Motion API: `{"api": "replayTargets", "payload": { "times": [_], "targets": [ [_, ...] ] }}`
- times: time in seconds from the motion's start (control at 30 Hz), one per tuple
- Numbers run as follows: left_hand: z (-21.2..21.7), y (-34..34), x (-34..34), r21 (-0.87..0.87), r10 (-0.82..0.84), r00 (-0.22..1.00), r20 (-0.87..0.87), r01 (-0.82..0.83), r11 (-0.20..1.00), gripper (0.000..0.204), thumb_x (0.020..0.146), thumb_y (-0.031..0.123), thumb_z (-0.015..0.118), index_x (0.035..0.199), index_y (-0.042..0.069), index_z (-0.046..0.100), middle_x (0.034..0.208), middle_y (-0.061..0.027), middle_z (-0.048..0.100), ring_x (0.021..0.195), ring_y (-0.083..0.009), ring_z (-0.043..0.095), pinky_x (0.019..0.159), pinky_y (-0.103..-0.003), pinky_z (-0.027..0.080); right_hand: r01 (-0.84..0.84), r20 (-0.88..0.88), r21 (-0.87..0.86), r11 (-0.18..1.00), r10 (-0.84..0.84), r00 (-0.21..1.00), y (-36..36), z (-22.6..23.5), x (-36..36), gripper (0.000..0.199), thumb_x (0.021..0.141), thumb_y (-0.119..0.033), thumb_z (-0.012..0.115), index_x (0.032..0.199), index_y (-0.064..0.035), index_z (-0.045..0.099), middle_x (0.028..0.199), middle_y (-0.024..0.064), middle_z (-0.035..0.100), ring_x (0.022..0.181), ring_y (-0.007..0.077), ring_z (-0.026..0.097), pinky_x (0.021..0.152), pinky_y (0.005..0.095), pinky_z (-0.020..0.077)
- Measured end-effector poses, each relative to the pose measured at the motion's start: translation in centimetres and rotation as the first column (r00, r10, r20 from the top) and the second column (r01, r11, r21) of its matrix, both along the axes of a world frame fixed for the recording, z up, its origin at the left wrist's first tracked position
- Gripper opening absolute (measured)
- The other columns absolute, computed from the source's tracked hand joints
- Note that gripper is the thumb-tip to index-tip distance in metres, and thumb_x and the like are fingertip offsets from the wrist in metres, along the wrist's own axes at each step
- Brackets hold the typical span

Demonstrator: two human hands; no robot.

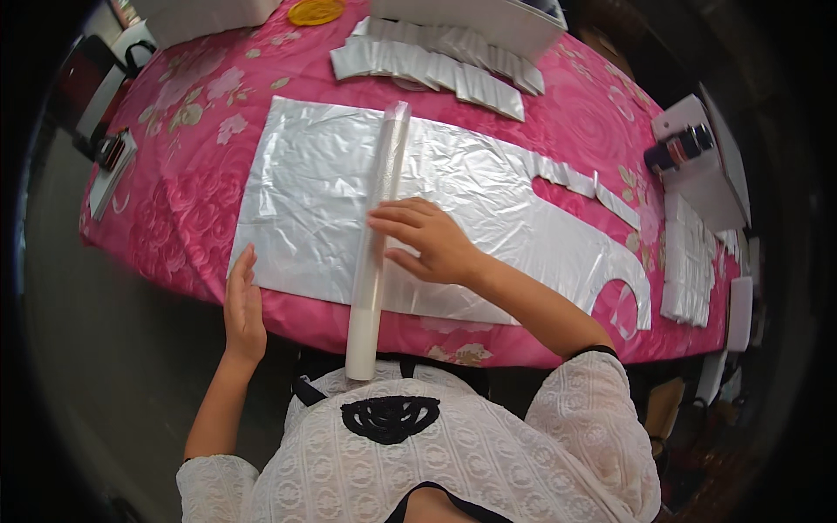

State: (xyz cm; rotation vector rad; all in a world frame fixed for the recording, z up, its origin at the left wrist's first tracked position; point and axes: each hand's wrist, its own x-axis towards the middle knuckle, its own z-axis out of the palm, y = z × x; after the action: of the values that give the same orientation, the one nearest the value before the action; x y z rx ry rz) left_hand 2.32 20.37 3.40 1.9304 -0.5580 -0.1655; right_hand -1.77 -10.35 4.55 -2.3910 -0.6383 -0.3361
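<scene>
A shiny, silvery-white plastic apron point(488, 200) lies spread on the table, its narrower end with curved cutouts and strips toward the right. Across it, running from far to near, rests a long translucent white tube point(364, 336); its near end sticks out past the table edge toward my body. My right hand point(427, 240) lies on the tube's middle from the right, fingers stretched out and thumb apart. At the apron's near left corner is my left hand point(245, 309), upright with straight fingers and nothing in it, its fingertips at or just beside the plastic edge.
A pink flowered cloth point(196, 200) covers the table. Folded white plastic packets point(436, 65) lie in rows at the back, before a white box point(479, 22). More packets point(687, 266) are stacked at the right, near a dark bottle point(678, 148). A yellow round object point(316, 10) sits far back.
</scene>
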Motion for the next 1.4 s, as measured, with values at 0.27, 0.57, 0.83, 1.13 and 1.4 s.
{"api": "replayTargets", "payload": {
  "times": [0.27, 0.57, 0.83, 1.13, 1.4],
  "targets": [
    [-0.2, 1.2, -3.5, 0.006, 0.028, 0.993, -0.111, -0.027, 1.000, 0.045, 0.086, 0.018, 0.045, 0.124, -0.004, 0.038, 0.120, -0.0190, 0.044, 0.109, -0.0278, 0.047, 0.095, -0.036, 0.036, -0.233, -0.017, -0.288, 0.929, 0.239, 0.971, 4.3, -1.9, 7.8, 0.050, 0.085, -0.040, 0.045, 0.124, -0.0092, 0.047, 0.130, 0.0090, 0.044, 0.125, 0.0284, 0.034, 0.104, 0.0459, 0.0229],
    [0.9, 0.5, -2.8, 0.601, 0.185, 0.980, 0.075, -0.192, 0.776, 0.079, 0.063, 0.017, 0.076, 0.125, -0.004, 0.031, 0.104, -0.0214, 0.050, 0.095, -0.0357, 0.052, 0.083, -0.039, 0.042, 0.079, 0.035, 0.033, 0.996, -0.080, 0.996, 15.7, -2.3, 14.5, 0.039, 0.076, -0.016, 0.056, 0.112, -0.0014, 0.053, 0.121, 0.0167, 0.050, 0.120, 0.0313, 0.040, 0.100, 0.0432, 0.0282],
    [0.4, 1.7, -3.1, 0.032, 0.088, 0.862, -0.499, -0.083, 0.996, 0.065, 0.068, 0.006, 0.069, 0.125, -0.003, 0.040, 0.104, -0.0098, 0.058, 0.086, -0.0132, 0.056, 0.077, -0.025, 0.045, 0.561, -0.320, 0.594, 0.577, -0.471, 0.822, 15.2, -4.5, 11.6, 0.077, 0.073, -0.009, 0.053, 0.135, 0.0064, 0.011, 0.139, 0.0304, 0.013, 0.133, 0.0375, 0.010, 0.107, 0.0443, 0.0118],
    [1.7, -1.4, -3.2, -0.892, -0.895, 0.088, -0.437, -0.167, 0.419, 0.075, 0.072, 0.026, 0.068, 0.129, -0.008, 0.033, 0.102, -0.0234, 0.058, 0.073, -0.0223, 0.062, 0.066, -0.029, 0.051, 0.328, -0.236, 0.930, -0.165, 0.415, 0.879, 9.8, 5.6, 7.6, 0.069, 0.072, -0.032, 0.064, 0.123, 0.0024, 0.034, 0.107, 0.0146, 0.051, 0.099, 0.0225, 0.053, 0.084, 0.0354, 0.0452],
    [5.0, -5.3, -3.1, -0.164, -0.322, 0.727, -0.607, 0.282, 0.945, 0.046, 0.074, 0.019, 0.065, 0.111, -0.003, 0.049, 0.082, -0.0080, 0.060, 0.073, -0.0139, 0.060, 0.064, -0.027, 0.048, 0.510, -0.507, 0.860, 0.010, 0.111, 0.854, 6.7, 7.0, 5.5, 0.042, 0.073, -0.017, 0.063, 0.104, -0.0015, 0.039, 0.082, 0.0081, 0.052, 0.073, 0.0153, 0.055, 0.062, 0.0321, 0.0487]
  ]
}}
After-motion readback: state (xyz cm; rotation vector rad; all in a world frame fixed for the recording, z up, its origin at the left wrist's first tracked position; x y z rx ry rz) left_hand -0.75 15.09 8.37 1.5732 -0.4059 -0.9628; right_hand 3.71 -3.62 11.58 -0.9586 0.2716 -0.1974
